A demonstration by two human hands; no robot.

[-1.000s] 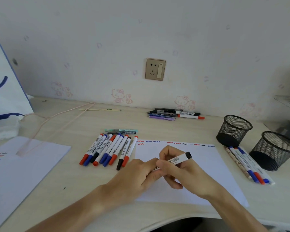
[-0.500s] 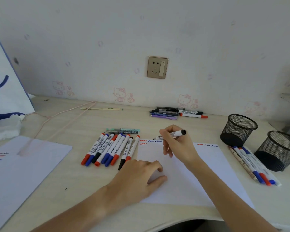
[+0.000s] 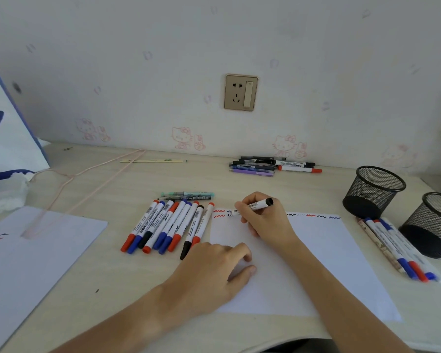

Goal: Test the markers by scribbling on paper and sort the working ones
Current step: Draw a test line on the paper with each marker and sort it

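Step in hand: scribble test. A black-capped marker [image 3: 252, 206] is pinched in the grip of the right hand [image 3: 264, 220], fingers curled round the barrel, tip set on the top edge of the paper [image 3: 323, 253] just beside the red squiggles [image 3: 219, 214]. A fresh dark mark is seen at the tip. The paper is pressed to the bench [image 3: 112, 289] by the left hand [image 3: 214, 271], fingers loosely bent, nothing held. Untested markers [image 3: 168, 225] lie in a row left of the paper; the mesh cups [image 3: 374, 191] stand at right. Next move, as judged: the mark is to be checked, the marker capped and sorted.
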